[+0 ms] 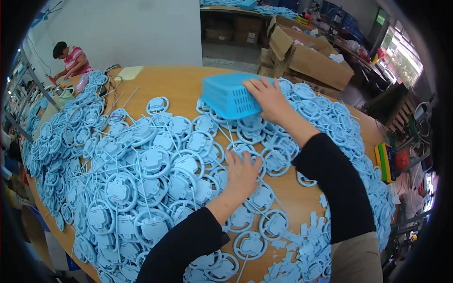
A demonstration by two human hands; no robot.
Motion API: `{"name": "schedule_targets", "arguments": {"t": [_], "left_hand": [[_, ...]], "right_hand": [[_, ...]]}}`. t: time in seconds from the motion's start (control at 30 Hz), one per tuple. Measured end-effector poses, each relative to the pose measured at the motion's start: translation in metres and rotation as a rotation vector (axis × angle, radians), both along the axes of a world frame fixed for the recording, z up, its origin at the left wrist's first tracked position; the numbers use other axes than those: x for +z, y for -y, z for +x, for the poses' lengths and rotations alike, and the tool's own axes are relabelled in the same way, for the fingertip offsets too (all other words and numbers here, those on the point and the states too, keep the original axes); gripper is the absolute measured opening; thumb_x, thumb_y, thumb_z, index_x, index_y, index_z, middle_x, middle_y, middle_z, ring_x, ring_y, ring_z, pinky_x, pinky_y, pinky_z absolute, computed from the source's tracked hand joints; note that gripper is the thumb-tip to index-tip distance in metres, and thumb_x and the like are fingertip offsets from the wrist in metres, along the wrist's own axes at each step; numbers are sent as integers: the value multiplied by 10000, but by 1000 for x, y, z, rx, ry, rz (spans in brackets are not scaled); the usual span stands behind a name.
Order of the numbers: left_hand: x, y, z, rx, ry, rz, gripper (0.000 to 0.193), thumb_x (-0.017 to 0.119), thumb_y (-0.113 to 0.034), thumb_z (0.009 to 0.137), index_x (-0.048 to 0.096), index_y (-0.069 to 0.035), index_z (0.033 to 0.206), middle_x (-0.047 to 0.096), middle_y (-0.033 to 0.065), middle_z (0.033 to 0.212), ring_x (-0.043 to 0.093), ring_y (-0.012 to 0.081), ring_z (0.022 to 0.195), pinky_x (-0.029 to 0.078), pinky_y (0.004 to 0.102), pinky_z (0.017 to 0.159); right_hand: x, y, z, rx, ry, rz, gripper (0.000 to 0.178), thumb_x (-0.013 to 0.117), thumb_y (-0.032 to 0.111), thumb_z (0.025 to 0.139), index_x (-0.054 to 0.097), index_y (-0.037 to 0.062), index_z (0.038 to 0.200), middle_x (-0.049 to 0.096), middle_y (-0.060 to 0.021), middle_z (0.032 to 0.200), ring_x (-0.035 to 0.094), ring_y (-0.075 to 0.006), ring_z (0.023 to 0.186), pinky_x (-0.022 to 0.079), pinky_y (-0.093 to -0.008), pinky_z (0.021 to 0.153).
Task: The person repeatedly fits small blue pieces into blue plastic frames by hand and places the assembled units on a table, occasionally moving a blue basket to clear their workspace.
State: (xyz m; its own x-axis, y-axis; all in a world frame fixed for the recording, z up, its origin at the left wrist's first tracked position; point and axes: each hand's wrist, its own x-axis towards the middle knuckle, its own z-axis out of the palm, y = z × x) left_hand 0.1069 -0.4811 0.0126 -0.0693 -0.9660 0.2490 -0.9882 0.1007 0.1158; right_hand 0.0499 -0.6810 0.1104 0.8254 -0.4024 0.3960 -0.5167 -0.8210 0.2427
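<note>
My right hand (271, 101) grips a blue plastic basket (226, 96) with slotted sides, fingers over its right end. The basket is tipped over, its base turned upward, above the far part of a heap of light blue plastic toy steering wheels (153, 160). Nearer to me, my left hand (243, 174) has its fingers spread over several of these wheels, and nothing shows in its grasp. Under its palm the contact with the parts is hidden. Thin blue plastic rods (144, 181) stick out among the wheels.
Small flat blue pieces (297, 245) lie on the wooden table (174, 78) near its front. More wheels are heaped along the right edge (339, 127). A person in a striped top (75, 61) works at the far left. Open cardboard boxes (311, 56) stand beyond the table.
</note>
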Motion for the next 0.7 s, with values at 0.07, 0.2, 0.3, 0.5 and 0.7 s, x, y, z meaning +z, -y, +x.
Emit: {"name": "schedule_targets", "arguments": {"t": [0.07,0.2,0.3,0.5,0.7], "left_hand": [[6,-10,2,-23,-8,38,670,794,-311,624,514,-115,1201,501,224,1138,518,495,1025,184,671,998],[31,-42,-14,-230,-86,156,697,813,-281,577,520,-141,1193,508,196,1136,557,430,975,213,658,993],[41,-76,-14,-383,-65,125,748,807,-276,569,494,-171,1240,499,184,1182,531,418,1033,243,641,989],[63,-138,-32,-633,-51,211,844,788,-292,594,415,-230,1349,452,172,1275,449,438,1168,245,629,1014],[79,-168,-46,-679,-83,302,809,768,-311,643,403,-235,1361,433,173,1300,443,429,1175,272,622,980]], "right_hand": [[20,-15,-32,36,-84,116,926,763,15,568,335,173,1373,441,-51,1322,402,-309,1235,291,-585,1016],[61,-68,-107,-35,-166,192,954,781,40,535,335,156,1370,433,-67,1320,402,-306,1226,289,-589,1026],[83,-120,-144,-75,-230,250,946,781,47,539,338,153,1369,436,-69,1311,401,-307,1227,286,-594,1031],[126,-206,-200,-36,-147,317,914,761,51,549,354,108,1365,453,-107,1305,420,-316,1218,307,-535,1040],[161,-135,-238,-135,278,49,973,755,55,513,332,92,1389,436,-144,1333,420,-324,1232,366,-434,987]]}}
